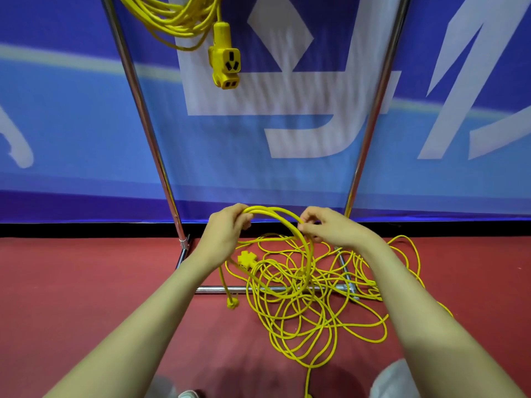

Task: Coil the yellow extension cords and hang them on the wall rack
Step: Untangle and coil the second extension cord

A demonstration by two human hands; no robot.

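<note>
A tangled yellow extension cord (298, 311) lies spread on the red floor around the foot of a metal rack (149, 133). My left hand (227, 228) grips several loops of this cord at their top. My right hand (324, 225) pinches the same loops a little to the right, so an arc of cord (275, 215) spans between both hands. A yellow socket block (245, 259) of this cord rests on the floor below my left hand, and a yellow plug (232, 303) lies near the rack's base bar. Another coiled yellow cord (178, 15) hangs at the top of the rack, its socket (224, 58) dangling.
A blue banner (71, 124) with white shapes stands right behind the rack. The rack's chrome base bar (224, 289) runs across the floor under the cord pile. My knees (393, 380) show at the bottom edge.
</note>
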